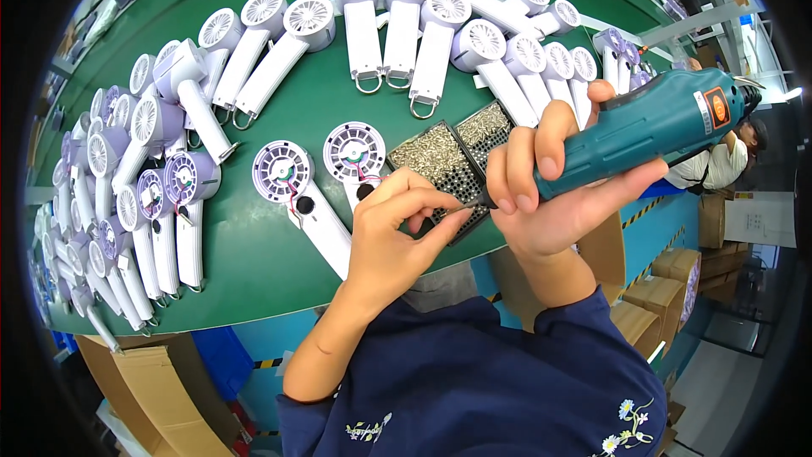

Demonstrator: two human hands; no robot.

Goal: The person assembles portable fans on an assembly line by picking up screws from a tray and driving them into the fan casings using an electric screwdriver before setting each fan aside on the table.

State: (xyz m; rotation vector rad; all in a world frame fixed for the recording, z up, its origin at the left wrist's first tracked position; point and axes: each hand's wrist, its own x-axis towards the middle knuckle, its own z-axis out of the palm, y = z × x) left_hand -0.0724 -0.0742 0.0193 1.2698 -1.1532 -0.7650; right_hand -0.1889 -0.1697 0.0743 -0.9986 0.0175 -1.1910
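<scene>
- While the right hand wraps round the green electric screwdriver, seemingly to steady its weight, the left hand pinches what looks like a small screw by the bit.
- Just under them sits the screw tray, likely for easy reach.
- Beside it, two open fans lie insides up, apparently for access.
- Farther off, white fans form an arc, perhaps set aside.

Green tabletop spread across upper view. Below: blue floor with yellow-and-black striped tape. Lower left, open cardboard carton beside blue plastic object, kind unclear. Right, brown cardboard boxes near floor; beyond, co-worker in pale top. Upper right, pale rail.
</scene>
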